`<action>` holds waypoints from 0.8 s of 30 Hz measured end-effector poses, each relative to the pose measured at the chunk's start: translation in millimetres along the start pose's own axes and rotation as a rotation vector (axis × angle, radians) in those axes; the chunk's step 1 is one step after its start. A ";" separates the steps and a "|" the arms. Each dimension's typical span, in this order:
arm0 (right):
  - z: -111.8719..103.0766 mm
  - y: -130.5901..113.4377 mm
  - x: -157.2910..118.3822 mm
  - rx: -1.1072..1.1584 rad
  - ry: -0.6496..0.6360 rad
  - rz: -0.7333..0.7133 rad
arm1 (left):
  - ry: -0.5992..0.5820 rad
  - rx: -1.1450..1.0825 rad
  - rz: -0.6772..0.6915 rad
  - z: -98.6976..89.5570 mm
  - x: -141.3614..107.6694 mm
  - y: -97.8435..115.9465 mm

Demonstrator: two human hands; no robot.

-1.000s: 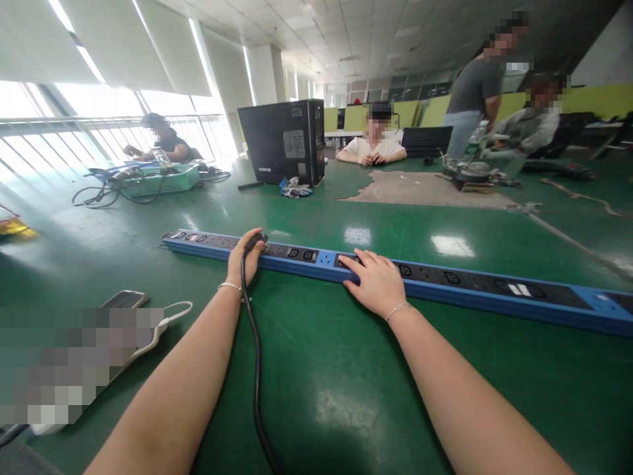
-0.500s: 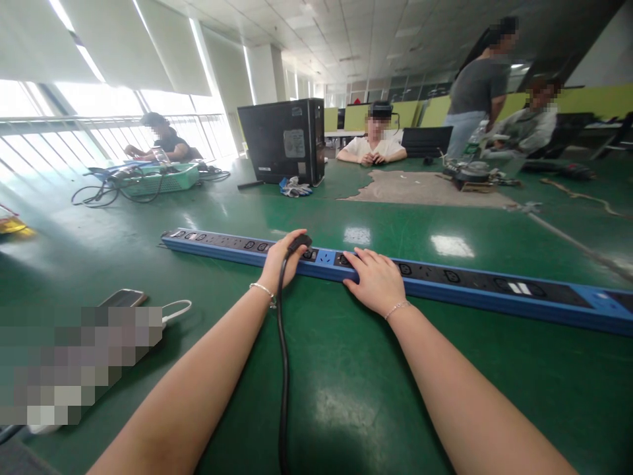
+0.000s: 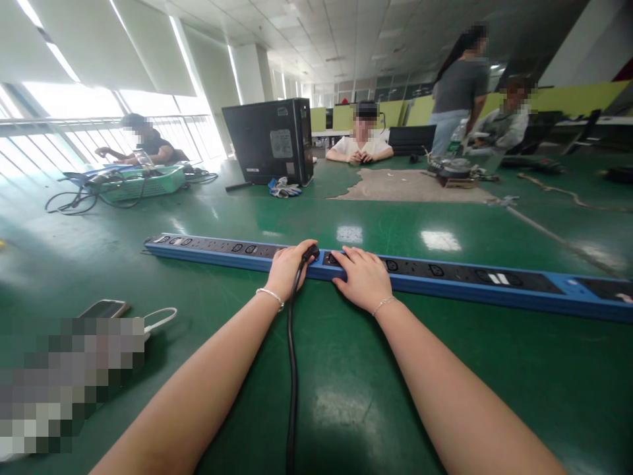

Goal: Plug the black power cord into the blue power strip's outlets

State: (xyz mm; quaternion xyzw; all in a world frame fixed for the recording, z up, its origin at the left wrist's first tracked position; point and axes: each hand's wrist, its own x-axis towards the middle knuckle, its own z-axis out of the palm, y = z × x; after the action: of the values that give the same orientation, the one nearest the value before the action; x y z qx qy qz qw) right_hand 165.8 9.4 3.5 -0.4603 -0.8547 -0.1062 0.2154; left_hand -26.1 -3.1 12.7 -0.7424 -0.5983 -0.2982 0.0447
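Note:
A long blue power strip (image 3: 425, 285) with black socket panels lies across the green table. My left hand (image 3: 289, 269) is closed around a black plug (image 3: 310, 253), which sits at the strip's sockets near the blue middle section; whether its pins are inside a socket is hidden. From the plug a thick black cord (image 3: 293, 369) runs down toward me between my arms. My right hand (image 3: 363, 277) lies over the strip just right of the middle, fingers spread on its top and thumb at its near side.
A phone (image 3: 105, 309) and a blurred-out object with a white cable (image 3: 161, 316) lie at the left. Farther back stand a green basket (image 3: 143, 187) of cables, a black computer case (image 3: 267, 142) and gloves (image 3: 284, 189). Several people are around the table.
My left hand has brought the plug right and down onto the strip, near its middle. My right hand stays on the strip. The whole view has shifted slightly.

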 end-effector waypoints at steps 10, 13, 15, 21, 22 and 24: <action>0.5 -0.7 1.1 0.008 -0.024 0.028 | -0.020 0.095 0.079 -3.8 -4.4 6.1; 0.0 0.4 0.8 0.024 -0.033 0.034 | -0.031 0.106 0.093 -4.5 -6.6 7.5; -0.6 -0.5 0.7 0.041 -0.034 0.036 | -0.035 0.100 0.100 -4.6 -7.4 8.0; -3.7 -28.5 3.4 0.170 0.076 0.024 | -0.038 0.060 0.101 -0.9 -9.9 5.1; -4.2 -35.5 4.4 0.186 0.093 -0.003 | -0.045 0.062 0.111 0.1 -10.5 3.8; -4.7 -47.4 6.9 0.198 0.116 -0.051 | -0.058 0.078 0.123 2.0 -11.5 1.0</action>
State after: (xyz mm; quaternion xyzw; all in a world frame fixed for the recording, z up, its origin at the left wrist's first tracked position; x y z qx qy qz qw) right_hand 124.2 -13.5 11.6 -0.4082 -0.8585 -0.0532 0.3058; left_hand -25.7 -12.4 5.7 -0.7838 -0.5637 -0.2495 0.0746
